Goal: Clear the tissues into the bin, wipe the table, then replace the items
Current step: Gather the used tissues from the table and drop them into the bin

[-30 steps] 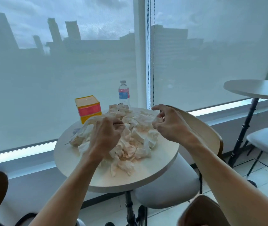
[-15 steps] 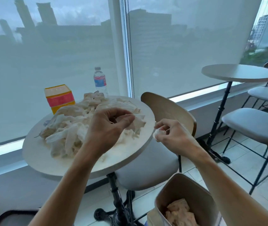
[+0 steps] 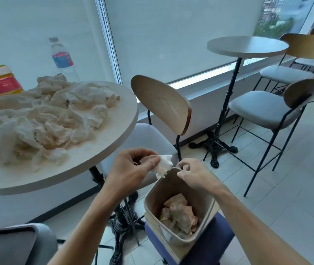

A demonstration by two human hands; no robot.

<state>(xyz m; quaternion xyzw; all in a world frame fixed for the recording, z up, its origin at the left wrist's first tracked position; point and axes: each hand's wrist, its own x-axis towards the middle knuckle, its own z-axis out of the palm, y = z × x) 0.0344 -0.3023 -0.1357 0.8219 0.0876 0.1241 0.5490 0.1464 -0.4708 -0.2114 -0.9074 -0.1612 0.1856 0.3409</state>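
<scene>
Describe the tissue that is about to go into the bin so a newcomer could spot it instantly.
Start at the round pale table heaped with crumpled tissues, then drop to the tan rectangular bin on the floor beside it. Just above the bin's far rim, the left hand pinches one small white crumpled tissue: the only one held in the air.

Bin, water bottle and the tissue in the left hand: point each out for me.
bin (image 3: 153, 202), head view, left wall near the rim.
water bottle (image 3: 62, 58), head view, blue and red label.
tissue (image 3: 164, 164), head view, crumpled white middle.
</scene>
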